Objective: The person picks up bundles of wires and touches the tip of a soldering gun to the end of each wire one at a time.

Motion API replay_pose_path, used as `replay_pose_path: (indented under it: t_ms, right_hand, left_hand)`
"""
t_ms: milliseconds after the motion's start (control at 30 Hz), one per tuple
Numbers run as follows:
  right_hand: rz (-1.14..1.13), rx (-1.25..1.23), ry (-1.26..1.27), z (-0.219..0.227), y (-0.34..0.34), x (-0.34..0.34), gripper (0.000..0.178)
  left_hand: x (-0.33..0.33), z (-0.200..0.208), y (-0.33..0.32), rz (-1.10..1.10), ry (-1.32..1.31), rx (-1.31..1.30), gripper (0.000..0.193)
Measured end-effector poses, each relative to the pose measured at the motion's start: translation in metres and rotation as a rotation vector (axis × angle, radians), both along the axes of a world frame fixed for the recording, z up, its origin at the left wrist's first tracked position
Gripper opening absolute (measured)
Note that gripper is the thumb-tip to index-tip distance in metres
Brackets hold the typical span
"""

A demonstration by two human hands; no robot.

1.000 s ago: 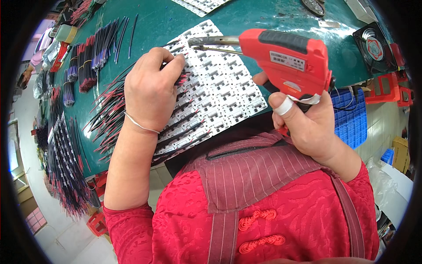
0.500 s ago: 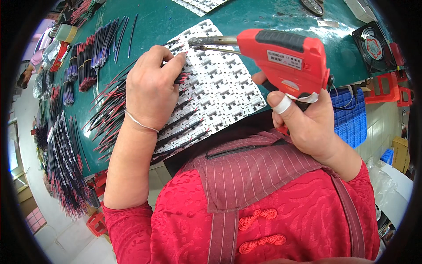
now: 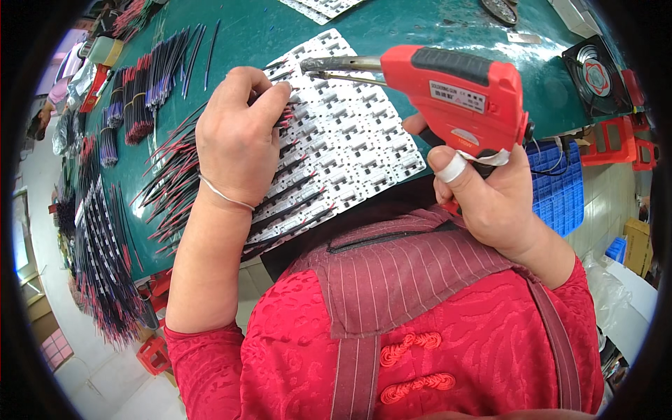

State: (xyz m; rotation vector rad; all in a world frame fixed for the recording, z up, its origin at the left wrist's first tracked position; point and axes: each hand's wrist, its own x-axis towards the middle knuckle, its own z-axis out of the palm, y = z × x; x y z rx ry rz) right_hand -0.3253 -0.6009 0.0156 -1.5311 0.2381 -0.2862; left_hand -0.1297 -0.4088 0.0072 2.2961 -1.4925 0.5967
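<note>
My right hand [image 3: 486, 199], with white tape round its thumb, grips a red and black soldering gun [image 3: 455, 91]. The gun's metal tip points left, over the upper part of a white panel of circuit boards [image 3: 360, 133]. My left hand [image 3: 241, 136] is closed at the panel's left side, fingers curled. Thin black and red wires show beside its fingertips; what exactly the fingers pinch is partly hidden. Many loose wires [image 3: 171, 192] fan out under and left of this hand. Along the panel's lower left edge, several wires [image 3: 297, 199] lie with their ends on it.
Wire bundles [image 3: 140, 105] lie on the green table [image 3: 269, 28] at the far left. A large wire bunch [image 3: 105, 259] hangs at its left edge. A black fan [image 3: 595, 73] stands at the right, above a blue crate [image 3: 560, 189]. More white panels [image 3: 322, 8] lie at the back.
My left hand has drawn slightly left, away from the soldering gun's tip. The gun has shifted a little to the right.
</note>
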Motion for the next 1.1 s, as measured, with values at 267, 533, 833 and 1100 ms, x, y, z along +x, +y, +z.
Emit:
replay_pose_path:
  t_ms: [267, 533, 833, 1100]
  right_hand:
    - [-0.055, 0.101, 0.011, 0.004, 0.0031, 0.0012, 0.028]
    - [-0.081, 0.067, -0.011, 0.0002, 0.0044, 0.0025, 0.025]
    - [-0.078, 0.034, 0.039, -0.0017, 0.0044, 0.003, 0.019]
    - [-0.039, 0.008, -0.012, -0.0006, 0.0036, 0.0053, 0.028]
  left_hand:
    - [0.0015, -0.0028, -0.0002, -0.027, 0.032, 0.006, 0.046]
    - [0.0001, -0.0029, -0.0012, -0.022, 0.038, 0.046, 0.037]
    - [0.0008, -0.0033, -0.0011, -0.005, 0.053, 0.069, 0.044]
    - [0.0013, -0.0039, -0.0022, -0.006, 0.034, 0.058, 0.035]
